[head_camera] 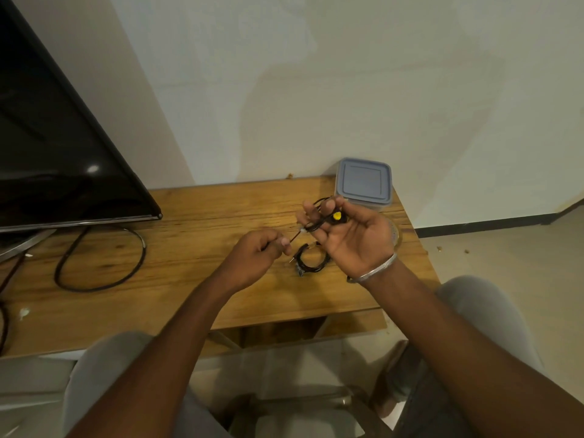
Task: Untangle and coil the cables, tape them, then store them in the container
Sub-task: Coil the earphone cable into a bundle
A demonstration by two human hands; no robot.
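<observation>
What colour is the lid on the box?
The lid is grey-blue, seen best in the head view.

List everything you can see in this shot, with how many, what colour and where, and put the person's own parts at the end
Container: one, clear with grey-blue lid on, far right of the table by the wall.
Held cable: one, black with a yellow part, looped in the right hand, one end pulled toward the left hand.
Coiled cable: one, black, lying on the table below the hands.
Tape roll: one, clear, mostly hidden behind the right hand.
Table: one, brown wood, centre.
Monitor: one, black, left, on the table.
Monitor cable: one, black, looped on the table under the monitor.
Bangle: one, silver, right wrist.
Left hand: one, pinching the cable end.
Right hand: one, palm up, holding the loops.
</observation>
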